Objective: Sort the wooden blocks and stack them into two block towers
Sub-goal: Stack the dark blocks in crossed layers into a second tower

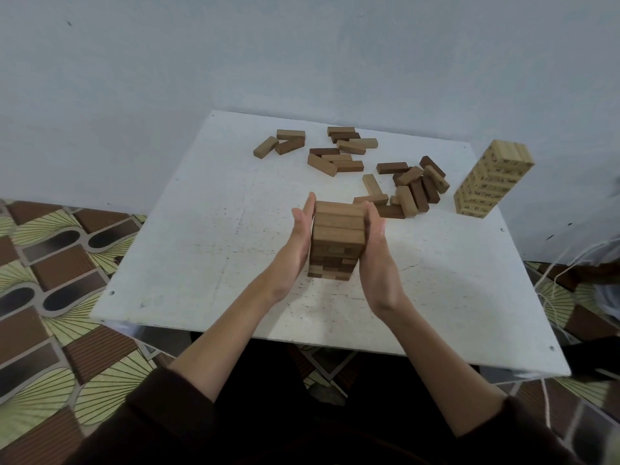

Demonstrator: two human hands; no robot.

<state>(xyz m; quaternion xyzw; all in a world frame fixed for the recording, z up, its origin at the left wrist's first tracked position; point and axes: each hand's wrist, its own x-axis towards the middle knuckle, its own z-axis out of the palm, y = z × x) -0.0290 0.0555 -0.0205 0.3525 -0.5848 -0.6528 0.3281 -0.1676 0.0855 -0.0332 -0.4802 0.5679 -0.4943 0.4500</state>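
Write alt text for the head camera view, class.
Both hands, left hand and right hand, press flat against a brown wooden block tower on a white square table. Loose brown wooden blocks and a pale printed block tower stand behind.

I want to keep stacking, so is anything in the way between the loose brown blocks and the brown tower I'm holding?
Nothing visible. The loose brown blocks lie just behind the brown tower, bare table around it. Left hand and right hand press its sides; its top is uncovered.
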